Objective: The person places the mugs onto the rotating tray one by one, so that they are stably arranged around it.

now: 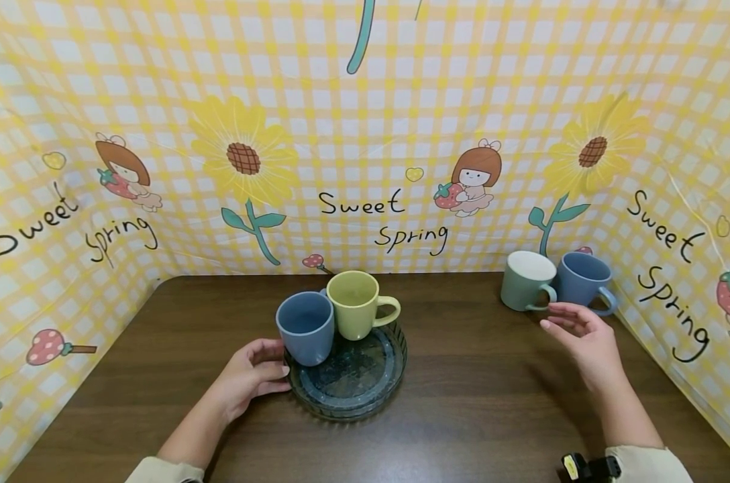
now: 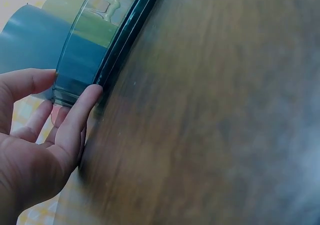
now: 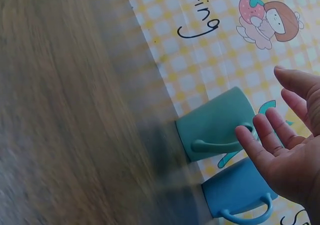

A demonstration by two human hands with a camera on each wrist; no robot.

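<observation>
On a round, clear-walled turntable-like tray (image 1: 353,382) stand a blue mug (image 1: 305,329) and a yellow-green mug (image 1: 354,305), both upright. My left hand (image 1: 247,376) touches the tray's left side beside the blue mug; in the left wrist view its fingertips meet the clear rim (image 2: 75,45). At the back right, a green mug (image 1: 525,285) with a white inside sits beside another blue mug (image 1: 582,278). My right hand (image 1: 585,342) is just in front of the green mug's handle, fingers loosely extended and holding nothing. Contact with the handle is unclear.
Everything stands on a dark brown wooden table (image 1: 455,416). A yellow checked cloth (image 1: 353,134) with printed flowers and words hangs behind and along both sides. The right-hand mugs are close to the back right corner.
</observation>
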